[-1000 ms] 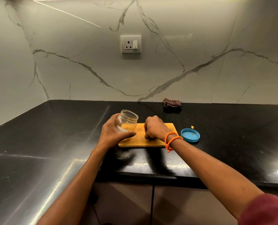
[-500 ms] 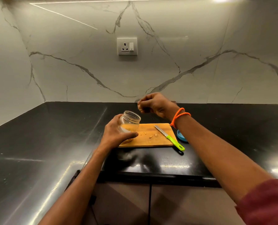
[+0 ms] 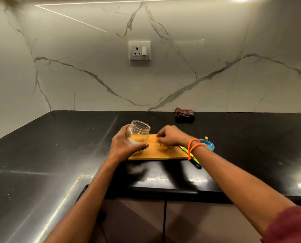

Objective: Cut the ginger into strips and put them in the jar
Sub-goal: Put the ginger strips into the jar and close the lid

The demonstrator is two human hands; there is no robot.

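Note:
A clear glass jar (image 3: 139,133) with yellowish ginger strips at its bottom is tilted over the left end of the wooden cutting board (image 3: 156,154). My left hand (image 3: 124,146) grips the jar from the left side, thumb across its front. My right hand (image 3: 172,135), blurred by motion, is down on the middle of the board. Its curled fingertips pinch at the small ginger strips (image 3: 161,146) lying there. A knife with a green handle (image 3: 192,157) lies at the board's right end, mostly hidden behind my right wrist.
A blue jar lid (image 3: 209,145) lies on the black counter (image 3: 251,146) right of the board, with a small ginger scrap (image 3: 206,137) beside it. A dark checked cloth (image 3: 184,114) sits at the back wall. The counter's front edge runs just below the board.
My right hand rose from the board to above the jar's mouth, then came back down onto the ginger strips. The left hand kept holding the tilted jar in place.

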